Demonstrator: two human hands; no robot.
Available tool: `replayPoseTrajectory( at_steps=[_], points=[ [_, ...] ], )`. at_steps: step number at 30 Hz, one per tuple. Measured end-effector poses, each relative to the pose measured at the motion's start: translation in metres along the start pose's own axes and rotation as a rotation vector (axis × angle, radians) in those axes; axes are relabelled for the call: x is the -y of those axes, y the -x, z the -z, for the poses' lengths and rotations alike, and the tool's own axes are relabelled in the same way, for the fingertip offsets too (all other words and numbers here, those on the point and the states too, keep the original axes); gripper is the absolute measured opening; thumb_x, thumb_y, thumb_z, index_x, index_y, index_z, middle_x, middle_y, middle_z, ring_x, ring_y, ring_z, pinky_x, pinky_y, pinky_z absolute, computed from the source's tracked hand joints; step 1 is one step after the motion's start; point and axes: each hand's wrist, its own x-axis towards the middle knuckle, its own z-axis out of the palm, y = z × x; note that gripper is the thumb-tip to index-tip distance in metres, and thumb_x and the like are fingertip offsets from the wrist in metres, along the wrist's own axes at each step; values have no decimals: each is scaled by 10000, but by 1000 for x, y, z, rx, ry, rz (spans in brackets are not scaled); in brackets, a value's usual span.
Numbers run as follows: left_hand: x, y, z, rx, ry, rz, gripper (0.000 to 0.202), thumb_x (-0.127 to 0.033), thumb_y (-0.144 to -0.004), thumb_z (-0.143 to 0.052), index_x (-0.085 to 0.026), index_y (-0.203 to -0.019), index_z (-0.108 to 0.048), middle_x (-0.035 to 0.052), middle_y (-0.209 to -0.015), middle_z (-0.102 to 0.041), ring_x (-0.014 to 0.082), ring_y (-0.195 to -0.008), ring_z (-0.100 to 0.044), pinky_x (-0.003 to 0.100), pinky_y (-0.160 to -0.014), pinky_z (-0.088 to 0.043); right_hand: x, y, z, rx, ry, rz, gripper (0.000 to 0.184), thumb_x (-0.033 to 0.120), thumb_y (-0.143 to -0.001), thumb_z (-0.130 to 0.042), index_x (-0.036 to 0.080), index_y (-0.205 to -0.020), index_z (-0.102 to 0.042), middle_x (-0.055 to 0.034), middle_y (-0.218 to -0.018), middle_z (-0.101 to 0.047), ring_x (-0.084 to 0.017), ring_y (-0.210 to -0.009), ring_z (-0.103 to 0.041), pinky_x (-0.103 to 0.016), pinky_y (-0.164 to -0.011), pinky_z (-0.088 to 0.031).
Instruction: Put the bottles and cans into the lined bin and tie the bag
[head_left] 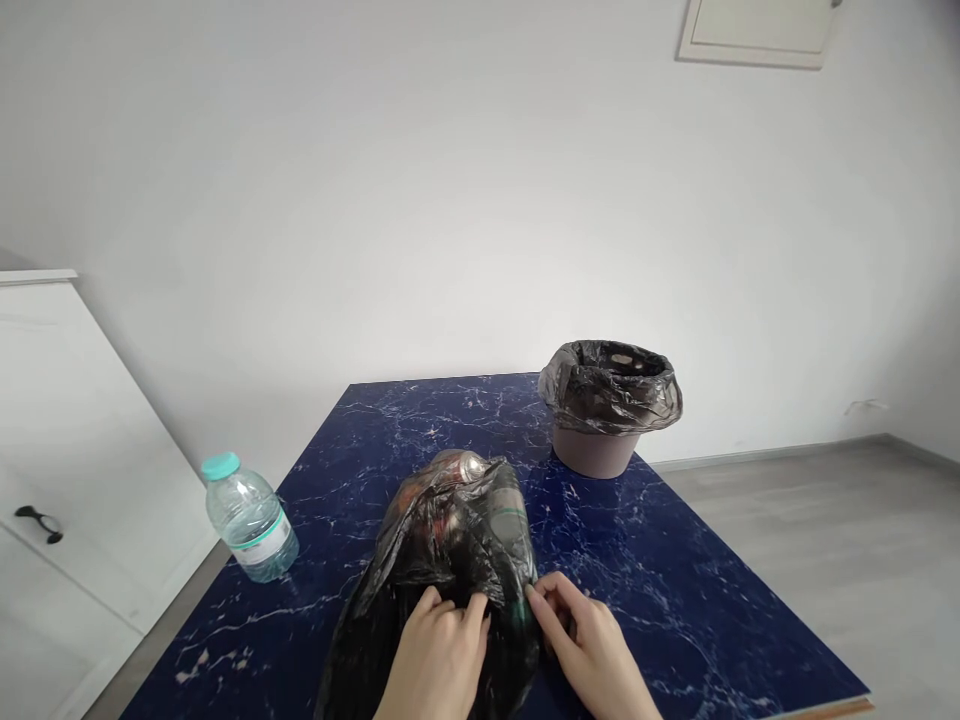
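A black plastic garbage bag (420, 570) lies at the near middle of the table, bulging with cans and a bottle that show dimly through the thin film. My left hand (442, 650) is closed on the bag's upper layer, fingers curled into the plastic. At the bag's right edge, my right hand (581, 635) pinches the film between thumb and fingers. The silvery end of a can (471, 467) shows at the far end of the bag. Along its right side lies a clear bottle with a pale label (510, 515), inside the bag.
On the left edge of the dark blue marbled table (450, 410) stands a clear water bottle (253, 520) with a turquoise cap. A bin (596, 452) lined with a black bag is at the back right. Left of the table is a white cabinet (67, 450); a wall rises behind.
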Motion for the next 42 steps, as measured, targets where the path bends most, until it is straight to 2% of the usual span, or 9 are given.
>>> replayPoseTrajectory(
  at_steps=[3,8,13,17,22,26,32,36,42],
  points=[
    [1,1,4,-6,25,25,262,-135,-1056,-480,-135,-1221,-685,58,-761,-778,266,-718,-776,443,-822,-601,7,1,3,24,20,49,434,584,-1088,-467,238,-1016,-718,5,-709,-670,-172,-631,-629,-256,-634,-406],
    [9,7,0,-170,57,20,417,-193,-928,-653,-186,-1344,-642,105,-1118,-804,292,-961,-781,440,-884,-613,16,4,8,170,64,158,346,370,-1073,-497,266,-1288,-747,-24,-872,-769,-193,-756,-707,-263,-727,-468],
    [20,2,-14,-298,-62,61,370,-243,-935,-632,-180,-1297,-667,170,-1332,-751,361,-1171,-745,512,-982,-597,20,7,11,220,104,190,374,264,-1024,-534,303,-1325,-753,-25,-901,-775,-203,-819,-721,-274,-758,-475],
    [18,-3,-12,-248,-64,114,414,-216,-882,-709,-162,-1292,-681,154,-1226,-786,373,-1130,-751,545,-997,-589,23,8,12,237,122,197,338,226,-997,-535,284,-1224,-779,-26,-895,-766,-200,-815,-707,-272,-738,-463],
    [15,0,-4,-186,-13,137,336,-145,-894,-694,-148,-1229,-697,128,-1106,-800,336,-1036,-763,507,-946,-597,29,8,13,251,163,204,236,223,-967,-571,270,-1022,-795,-11,-815,-730,-194,-765,-678,-274,-689,-426],
    [17,6,-2,-187,-6,114,265,-128,-896,-667,-186,-1151,-710,93,-1048,-800,317,-981,-756,470,-889,-592,31,8,13,266,130,180,249,244,-976,-583,298,-1051,-814,-11,-861,-764,-198,-800,-699,-272,-719,-447],
    [22,13,-7,-283,-48,148,283,-179,-868,-649,-179,-1142,-718,85,-950,-801,308,-882,-755,431,-807,-592,29,7,13,287,99,209,269,216,-946,-602,309,-1018,-844,-18,-882,-793,-208,-839,-720,-273,-758,-477],
    [32,16,-13,-329,-83,189,258,-185,-865,-634,-157,-1109,-715,105,-927,-796,321,-866,-757,442,-794,-600,27,6,12,273,81,162,266,219,-926,-621,303,-1054,-838,-18,-875,-788,-196,-785,-714,-260,-720,-477],
    [49,23,-19,-359,-64,225,210,-197,-922,-610,-176,-1108,-706,104,-957,-798,310,-881,-764,434,-813,-618,27,6,12,309,29,56,269,346,-1024,-562,289,-1108,-811,-14,-835,-756,-171,-701,-652,-250,-635,-426]
  ],
)
